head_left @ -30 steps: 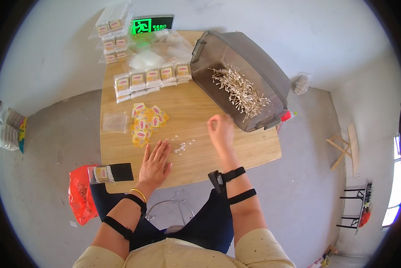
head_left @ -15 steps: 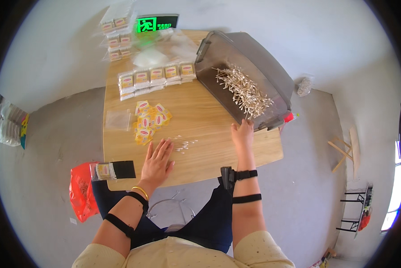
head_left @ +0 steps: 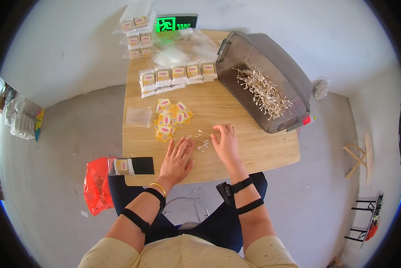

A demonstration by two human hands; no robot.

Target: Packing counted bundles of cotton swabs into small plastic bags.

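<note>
My left hand lies flat on the wooden table, its fingers stretched over one end of a small row of cotton swabs. Just right of that row is my right hand, its fingers bent in a pinch. A single cotton swab pokes out leftward from its fingertips. Yellow-and-white printed cards lie loosely piled beyond my left hand. Many more loose swabs sit inside a tilted grey translucent bin at the far right of the table.
Packs of swabs stand in a row at the back, with bagged stacks and plastic bags behind. A clear bag lies left of the cards. One swab pack rests at the table's left edge, above a red bag.
My right hand has come from the bin's near edge back to the swabs on the table, with a swab in its fingers. My left hand stays over the row. The whole view has shifted.
</note>
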